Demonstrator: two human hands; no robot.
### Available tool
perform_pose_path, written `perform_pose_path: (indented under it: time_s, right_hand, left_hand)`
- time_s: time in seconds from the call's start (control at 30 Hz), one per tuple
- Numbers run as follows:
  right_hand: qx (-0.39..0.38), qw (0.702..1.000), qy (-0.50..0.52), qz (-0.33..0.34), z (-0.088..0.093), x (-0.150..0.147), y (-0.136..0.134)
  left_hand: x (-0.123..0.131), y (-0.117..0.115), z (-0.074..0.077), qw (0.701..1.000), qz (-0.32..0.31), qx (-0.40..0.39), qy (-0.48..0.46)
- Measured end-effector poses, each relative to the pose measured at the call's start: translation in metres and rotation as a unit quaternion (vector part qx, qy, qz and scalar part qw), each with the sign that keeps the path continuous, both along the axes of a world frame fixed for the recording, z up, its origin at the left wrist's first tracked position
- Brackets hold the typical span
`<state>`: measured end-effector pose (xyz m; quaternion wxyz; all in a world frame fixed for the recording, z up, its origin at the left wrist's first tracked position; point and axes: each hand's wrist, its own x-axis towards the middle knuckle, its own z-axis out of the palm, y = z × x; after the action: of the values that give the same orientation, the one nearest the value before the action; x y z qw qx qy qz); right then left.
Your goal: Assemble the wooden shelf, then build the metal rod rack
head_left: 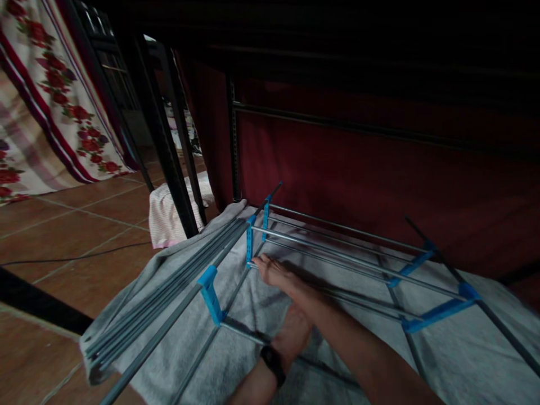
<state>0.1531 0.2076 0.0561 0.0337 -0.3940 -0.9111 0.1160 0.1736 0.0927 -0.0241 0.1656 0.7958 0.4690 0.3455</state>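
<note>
A frame of grey metal rods and blue plastic brackets lies on a grey blanket. My right hand (270, 271) is closed on the end of a metal rod (252, 264), right at the lower end of a blue bracket (249, 244). The rod runs right toward a blue bracket (436, 316) on the far side. My left hand (295, 329), with a black watch (273, 364) at its wrist, is under my right forearm, which hides its fingers. Nearer to me stands another blue bracket (211, 295), with a rod (242, 333) at its lower end.
Several loose grey rods (169, 287) lie bundled along the left side of the blanket (329, 388). Black metal posts (162, 135) and a dark red cloth (358, 169) surround the bed. Left are a tiled floor (97, 225), a cable (84, 256) and a flowered cloth (54, 95).
</note>
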Motion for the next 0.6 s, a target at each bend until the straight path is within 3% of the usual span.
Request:
perform_pose_path:
  time_s: [0.07, 0.17, 0.27, 0.33, 0.43, 0.6]
  right_hand:
    - [0.001, 1.0, -0.001, 0.001, -0.001, 0.001, 0.002]
    - [0.004, 1.0, 0.007, 0.002, -0.004, 0.001, 0.005]
    - [0.001, 1.0, 0.026, -0.006, -0.007, -0.001, 0.008]
    - [-0.002, 0.999, 0.032, -0.014, -0.008, -0.004, 0.01]
    - [-0.001, 1.0, 0.029, -0.012, -0.009, -0.007, 0.012]
    - [0.003, 1.0, 0.018, -0.014, -0.007, -0.01, 0.01]
  left_hand:
    - [-0.027, -0.008, -0.012, 0.998, 0.044, -0.015, -0.043]
    - [-0.075, -0.005, -0.022, 0.973, 0.186, -0.04, -0.128]
    - [-0.115, 0.018, -0.019, 0.91, 0.345, -0.058, -0.225]
    - [-0.132, 0.041, -0.012, 0.871, 0.403, -0.06, -0.273]
    - [-0.144, 0.076, 0.0, 0.865, 0.405, -0.053, -0.292]
    - [-0.151, 0.112, 0.009, 0.892, 0.298, -0.062, -0.333]
